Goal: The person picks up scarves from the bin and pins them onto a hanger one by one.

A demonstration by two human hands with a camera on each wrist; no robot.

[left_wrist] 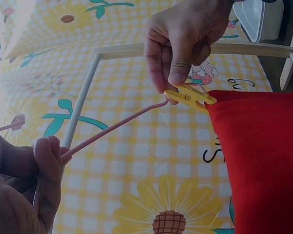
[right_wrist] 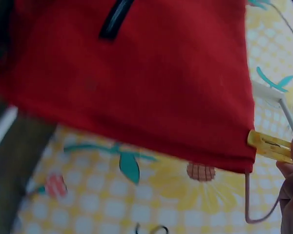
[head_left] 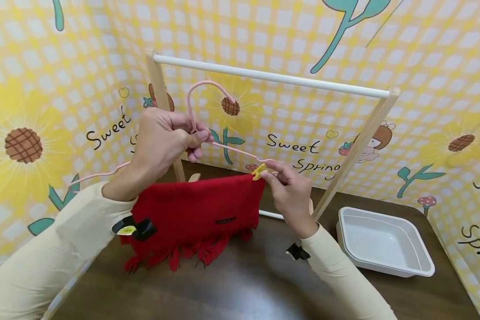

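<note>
My left hand (head_left: 160,142) pinches a pink clothes hanger (head_left: 240,150) just below its hook, which curves up above the fingers. A red scarf (head_left: 200,204) with a fringed lower edge and a small dark label hangs folded below the hanger. At the scarf's upper right corner, my right hand (head_left: 290,191) pinches a yellow clothespin (head_left: 258,171) between thumb and fingers. In the right wrist view the clothespin (right_wrist: 268,145) has its jaws over the scarf's edge, with hanger wire close by. The scarf's upper left part is hidden behind my left forearm in the head view.
A rack with wooden legs and a white top bar (head_left: 272,78) stands behind the hands. On the brown table (head_left: 240,284), a white plastic basin (head_left: 384,240) sits at the right. Yellow checked cloth with sunflowers covers the walls around.
</note>
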